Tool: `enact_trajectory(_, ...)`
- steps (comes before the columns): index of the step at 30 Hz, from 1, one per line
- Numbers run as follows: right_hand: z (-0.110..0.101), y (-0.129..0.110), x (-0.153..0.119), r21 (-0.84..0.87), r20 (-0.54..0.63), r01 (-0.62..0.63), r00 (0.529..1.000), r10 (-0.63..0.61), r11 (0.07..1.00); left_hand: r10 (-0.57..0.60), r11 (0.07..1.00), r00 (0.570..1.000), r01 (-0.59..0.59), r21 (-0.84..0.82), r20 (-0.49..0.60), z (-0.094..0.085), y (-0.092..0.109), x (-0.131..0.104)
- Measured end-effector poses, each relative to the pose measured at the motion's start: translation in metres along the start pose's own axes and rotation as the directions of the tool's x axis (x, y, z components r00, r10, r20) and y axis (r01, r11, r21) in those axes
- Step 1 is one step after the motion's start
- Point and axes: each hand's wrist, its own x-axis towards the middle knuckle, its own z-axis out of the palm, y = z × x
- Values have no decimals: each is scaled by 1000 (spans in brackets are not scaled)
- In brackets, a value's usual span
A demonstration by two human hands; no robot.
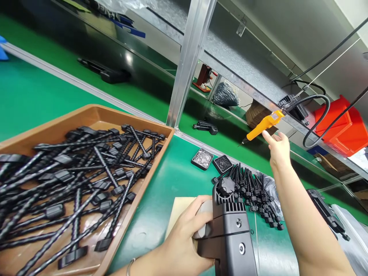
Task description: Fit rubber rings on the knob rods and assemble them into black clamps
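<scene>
My left hand is wrapped round a black plastic housing, which has a ridged knob at its top, vent slots, and two screws set in its face. A rounded grey part of it shows between my thumb and fingers. At the upper right, a yellow electric screwdriver hangs tilted from its cable, bit pointing down to the left. Beside its body, my right hand is open with fingers apart. The thumb tip is close to the tool; whether it touches I cannot tell.
On the left stands a brown tray of black twisted rods with block ends. Two small square trays of screws and a pile of black ribbed rods lie beyond the housing. A metal post and an orange-red bin rise behind.
</scene>
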Motion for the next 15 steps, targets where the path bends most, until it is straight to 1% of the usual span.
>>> enact_trajectory(2, 15, 9, 31, 55, 123, -30, 992, 23, 998, -12, 1000, 1000, 12, 17, 15, 0, -1, 0)
enact_trajectory(3, 21, 12, 42, 86, 193, -53, 981, 36, 995, -15, 1000, 1000, 14, 19, 17, 0, -1, 0)
enact_trajectory(5, 29, 17, 52, 149, 318, -97, 947, 45, 984, -20, 1000, 1000, 20, 8, 18, 0, 0, 0)
enact_trajectory(6, 30, 18, 50, 182, 371, -113, 928, 38, 977, -20, 1000, 1000, 20, 2, 16, 0, 0, 0)
enact_trajectory(8, 25, 17, 36, 251, 473, -137, 881, 2, 958, -17, 1000, 1000, 17, -5, 19, 0, 0, 0)
enact_trajectory(11, 5, 8, -7, 342, 589, -173, 805, -68, 924, 1, 1000, 1000, 0, -5, 6, 0, 1, 1)
enact_trajectory(13, -14, -7, -39, 409, 615, -183, 779, -122, 894, 6, 1000, 1000, -6, -14, -9, 0, 2, 2)
enact_trajectory(15, -31, -31, -68, 500, 603, -166, 771, -204, 850, -5, 999, 1000, 4, -32, -8, 1, 2, 3)
